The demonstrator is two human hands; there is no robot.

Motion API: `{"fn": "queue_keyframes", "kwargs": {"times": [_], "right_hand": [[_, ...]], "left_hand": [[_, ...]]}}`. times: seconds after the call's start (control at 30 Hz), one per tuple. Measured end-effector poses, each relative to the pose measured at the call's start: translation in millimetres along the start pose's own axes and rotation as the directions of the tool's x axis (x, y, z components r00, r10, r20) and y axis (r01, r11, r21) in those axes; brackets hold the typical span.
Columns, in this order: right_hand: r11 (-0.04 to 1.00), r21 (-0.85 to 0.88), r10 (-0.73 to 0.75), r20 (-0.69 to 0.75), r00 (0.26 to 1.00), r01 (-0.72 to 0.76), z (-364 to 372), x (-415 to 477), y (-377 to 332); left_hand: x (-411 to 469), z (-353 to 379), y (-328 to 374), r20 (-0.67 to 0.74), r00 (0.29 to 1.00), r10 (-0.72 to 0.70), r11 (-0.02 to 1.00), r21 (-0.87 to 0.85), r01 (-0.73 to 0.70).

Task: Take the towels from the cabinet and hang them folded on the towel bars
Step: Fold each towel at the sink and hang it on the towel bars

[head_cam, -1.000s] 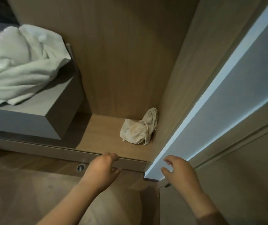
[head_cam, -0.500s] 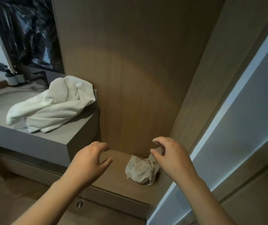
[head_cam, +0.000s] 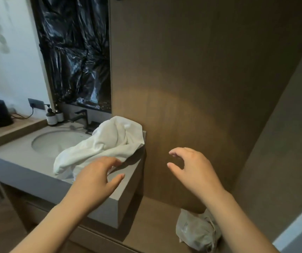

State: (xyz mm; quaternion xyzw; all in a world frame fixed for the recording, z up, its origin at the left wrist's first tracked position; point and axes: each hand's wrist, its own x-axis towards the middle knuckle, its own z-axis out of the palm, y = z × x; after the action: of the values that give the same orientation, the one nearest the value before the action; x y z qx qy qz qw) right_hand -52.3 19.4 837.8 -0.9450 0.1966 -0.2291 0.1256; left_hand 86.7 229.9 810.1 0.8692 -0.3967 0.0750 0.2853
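The left hand (head_cam: 95,178) and right hand (head_cam: 192,167) are bare, with short, plain fingernails (head_cam: 122,175). The left forearm (head_cam: 55,221) and right forearm (head_cam: 238,221) are uncovered down to the view's lower edge.

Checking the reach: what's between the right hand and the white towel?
In the head view, no object: only the counter edge and the bare wood panel separate the right hand from the white towel.
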Motion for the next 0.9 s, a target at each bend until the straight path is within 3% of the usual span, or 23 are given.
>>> {"fn": "queue_keyframes", "kwargs": {"times": [0.33,0.9], "right_hand": [[1.000,-0.018,-0.014,0.060,0.998,0.015,79,77,-82],[0.996,0.083,0.026,0.154,0.988,-0.039,219,267,-104]], "left_hand": [[43,-30,-130,0.035,0.998,-0.056,0.998,-0.015,0.057],[201,-25,-294,0.083,0.982,-0.168,0.986,0.025,0.167]]}}
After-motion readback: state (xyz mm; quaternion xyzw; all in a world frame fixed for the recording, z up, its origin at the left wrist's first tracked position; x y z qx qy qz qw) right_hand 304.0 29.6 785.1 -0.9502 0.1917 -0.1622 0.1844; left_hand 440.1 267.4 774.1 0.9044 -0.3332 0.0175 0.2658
